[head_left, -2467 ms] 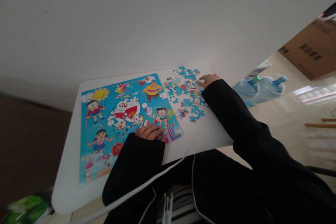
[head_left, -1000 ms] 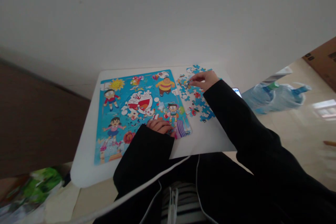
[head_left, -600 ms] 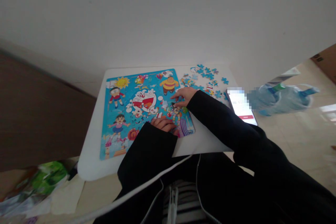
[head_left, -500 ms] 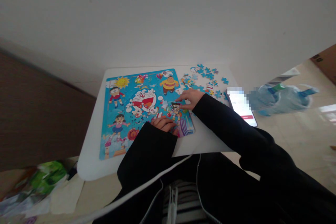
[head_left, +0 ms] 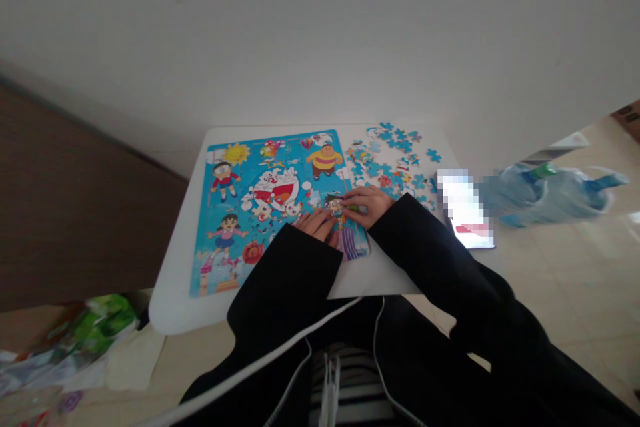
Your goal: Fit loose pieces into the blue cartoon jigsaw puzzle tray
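A colourful cartoon jigsaw puzzle board [head_left: 250,213] lies on a small white table [head_left: 180,280]. My left hand [head_left: 315,223] rests on the board's near right part, fingers lightly curled, holding nothing. My right hand [head_left: 369,205] lies just to its right, fingertips pinching a small puzzle piece [head_left: 351,208] down onto the board beside a cartoon boy figure [head_left: 336,204]. The two hands are almost touching. A scatter of loose blue puzzle pieces [head_left: 393,157] lies on the table right of the board, beyond my right hand. Black sleeves cover both arms.
A phone [head_left: 465,210] with a lit screen lies at the table's right edge. Blue water bottles [head_left: 550,190] lie on the floor to the right. A green bag [head_left: 97,323] and papers sit on the floor at the left. A white wall stands behind the table.
My right hand left the loose pieces, crossed to the board with a piece, and now presses it down near my left hand. The left hand stayed on the board. The view shifted.
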Tool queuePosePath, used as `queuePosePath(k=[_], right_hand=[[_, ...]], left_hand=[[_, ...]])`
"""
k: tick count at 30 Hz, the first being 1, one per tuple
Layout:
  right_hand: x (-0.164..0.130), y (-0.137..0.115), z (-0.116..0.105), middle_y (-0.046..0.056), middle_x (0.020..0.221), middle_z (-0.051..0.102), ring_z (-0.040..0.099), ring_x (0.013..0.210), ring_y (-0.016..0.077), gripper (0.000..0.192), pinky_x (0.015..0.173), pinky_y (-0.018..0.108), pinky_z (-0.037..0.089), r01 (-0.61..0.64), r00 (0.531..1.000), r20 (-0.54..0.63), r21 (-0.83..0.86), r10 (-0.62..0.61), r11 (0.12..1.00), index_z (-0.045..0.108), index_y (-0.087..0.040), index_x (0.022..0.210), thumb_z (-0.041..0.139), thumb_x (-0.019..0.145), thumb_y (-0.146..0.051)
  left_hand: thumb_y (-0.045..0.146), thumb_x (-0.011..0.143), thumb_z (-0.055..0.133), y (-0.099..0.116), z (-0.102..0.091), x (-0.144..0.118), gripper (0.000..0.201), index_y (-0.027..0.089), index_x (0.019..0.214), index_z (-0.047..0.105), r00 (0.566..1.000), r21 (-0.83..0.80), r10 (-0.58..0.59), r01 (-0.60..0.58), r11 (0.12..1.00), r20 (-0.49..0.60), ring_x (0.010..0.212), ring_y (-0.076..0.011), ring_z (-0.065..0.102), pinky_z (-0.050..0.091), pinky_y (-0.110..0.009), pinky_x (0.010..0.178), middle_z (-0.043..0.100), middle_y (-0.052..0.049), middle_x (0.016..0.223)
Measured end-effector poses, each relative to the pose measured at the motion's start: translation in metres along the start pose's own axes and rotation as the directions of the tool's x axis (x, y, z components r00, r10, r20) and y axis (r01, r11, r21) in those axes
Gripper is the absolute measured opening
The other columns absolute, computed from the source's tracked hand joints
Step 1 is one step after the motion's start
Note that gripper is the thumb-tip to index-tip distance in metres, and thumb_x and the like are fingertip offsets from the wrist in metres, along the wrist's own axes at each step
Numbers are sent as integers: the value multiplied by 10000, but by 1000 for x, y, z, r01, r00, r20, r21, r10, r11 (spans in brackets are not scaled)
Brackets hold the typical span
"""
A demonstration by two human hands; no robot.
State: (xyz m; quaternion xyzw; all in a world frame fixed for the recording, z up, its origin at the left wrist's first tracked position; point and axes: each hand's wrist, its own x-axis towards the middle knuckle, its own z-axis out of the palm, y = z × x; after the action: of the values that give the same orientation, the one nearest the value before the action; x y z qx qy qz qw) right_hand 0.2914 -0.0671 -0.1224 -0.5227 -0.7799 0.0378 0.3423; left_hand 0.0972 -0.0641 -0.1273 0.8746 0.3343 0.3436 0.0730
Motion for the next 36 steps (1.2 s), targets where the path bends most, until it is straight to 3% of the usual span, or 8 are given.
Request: queuePosePath(k=[6,12,20,29,36], right_hand=[[0,-2,0,72,853,712,663,748,157,202,677,285,496,-21,1000,-14,20,21,1000,726,-183,819,583,787,-322],[-1,-2,0,55,882,710,656,781,156,170,710,291,492,-83,996,34,27,82,996,725,-215,839,609,770,-319],[0,-3,1,61,878,711,657,768,159,209,699,296,486,-101,995,29,33,100,994,728,-205,824,583,794,-353],[0,-3,1,53,878,710,652,778,156,176,715,300,490,-97,995,32,23,97,995,721,-212,826,595,787,-328],[0,-2,2,62,860,712,657,772,159,198,716,298,485,-84,996,44,30,82,996,725,-202,825,589,789,-342]], left_hand=[[215,851,494,2,-4,16,228,135,1014,631,998,7,-25,25,1000,64,899,-182,628,505,-252,795,648,-92,1001],[251,926,327,-6,7,23,344,133,1021,636,983,29,-79,76,997,168,859,-202,626,519,-296,736,646,-123,964],[220,908,397,-4,7,22,299,115,979,668,994,-19,-77,79,997,77,954,-230,622,526,-338,825,657,-133,1022],[216,900,420,-5,13,20,276,169,992,675,995,14,-74,73,997,73,954,-242,627,530,-382,851,669,-111,995],[169,890,434,1,17,18,267,73,951,675,999,90,-46,45,995,3,948,-249,631,502,-331,876,674,-154,951]])
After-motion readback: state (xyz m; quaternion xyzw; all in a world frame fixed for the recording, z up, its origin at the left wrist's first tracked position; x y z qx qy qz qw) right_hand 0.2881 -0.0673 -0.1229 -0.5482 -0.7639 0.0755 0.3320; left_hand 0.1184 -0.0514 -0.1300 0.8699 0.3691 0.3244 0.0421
